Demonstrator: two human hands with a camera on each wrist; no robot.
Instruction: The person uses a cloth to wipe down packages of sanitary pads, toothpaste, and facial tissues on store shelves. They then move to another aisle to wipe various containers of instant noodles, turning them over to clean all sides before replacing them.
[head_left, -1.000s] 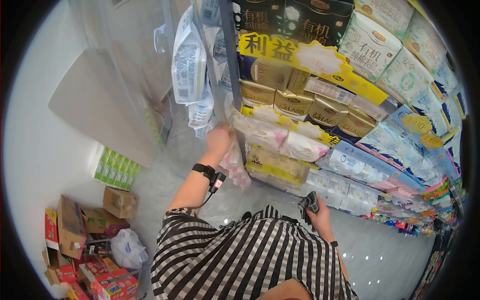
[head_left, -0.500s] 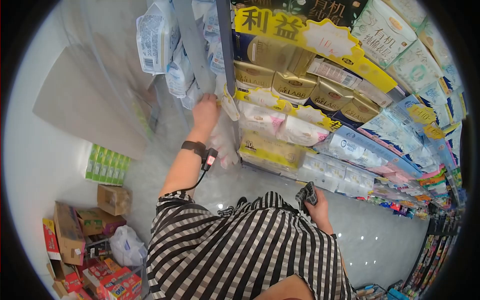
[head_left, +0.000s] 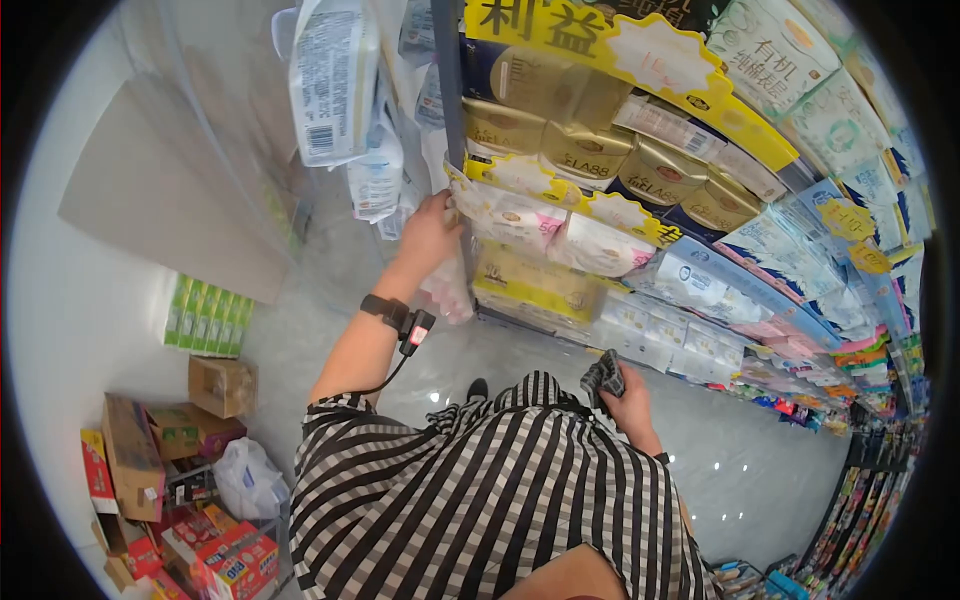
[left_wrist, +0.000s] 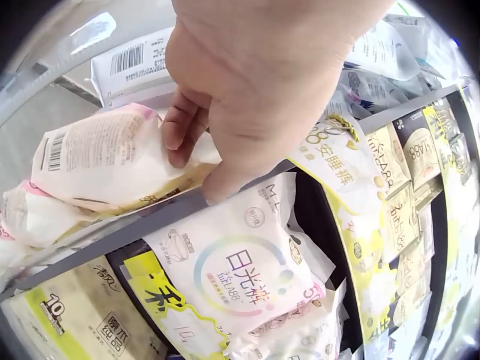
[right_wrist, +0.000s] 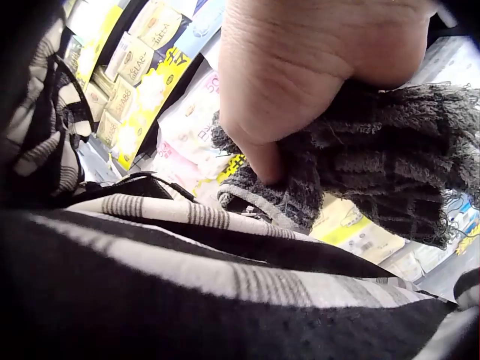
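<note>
My left hand (head_left: 432, 240) is at the end of the shelving, by the grey upright post (left_wrist: 150, 225). In the left wrist view its thumb lies on one side of the post and its curled fingers on the other, next to a white packet (left_wrist: 97, 157). The end of a yellow price strip (head_left: 520, 175) is right at the fingertips. My right hand (head_left: 630, 400) grips a crumpled dark grey checked cloth (right_wrist: 390, 150) with a fringed edge, low in front of the shirt.
Shelves of gold packs (head_left: 585, 155), white packs (head_left: 605, 245) and a yellow-banded pack (head_left: 535, 285) run off to the right. More packs (head_left: 335, 85) stand on the end side. Cardboard boxes (head_left: 135, 455) and a white plastic bag (head_left: 248, 475) lie at lower left.
The left hand reached the post and price strip's end. That end stood out from the post half a second ago and now lies closer in. The right hand keeps the cloth.
</note>
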